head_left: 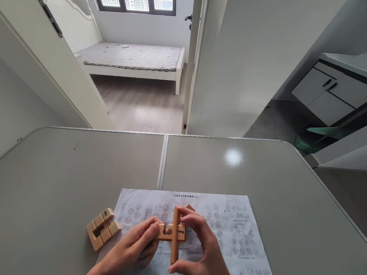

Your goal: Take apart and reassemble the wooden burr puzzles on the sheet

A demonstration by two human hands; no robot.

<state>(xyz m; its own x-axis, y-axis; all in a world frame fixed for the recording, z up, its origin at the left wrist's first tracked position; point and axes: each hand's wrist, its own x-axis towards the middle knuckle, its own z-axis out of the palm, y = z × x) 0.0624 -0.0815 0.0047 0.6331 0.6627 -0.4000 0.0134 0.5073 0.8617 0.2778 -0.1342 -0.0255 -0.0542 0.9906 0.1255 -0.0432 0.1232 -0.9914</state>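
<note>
My left hand [135,249] pinches the left end of a horizontal wooden puzzle bar [166,232] with notches in it. My right hand [204,254] grips an upright wooden bar [174,241] that crosses the horizontal one, thumb at its lower end and fingers near its top. Both pieces are held just above a printed instruction sheet [241,236] with many small diagrams. To the left, on the grey table [59,193], lies a group of joined wooden puzzle pieces [102,229], one marked with a 3.
The table has a seam [162,162] down its middle and rounded far corners. Beyond it an open doorway shows a bed [133,57] and window. At the right stand a cabinet [333,92] and a green mop [320,134].
</note>
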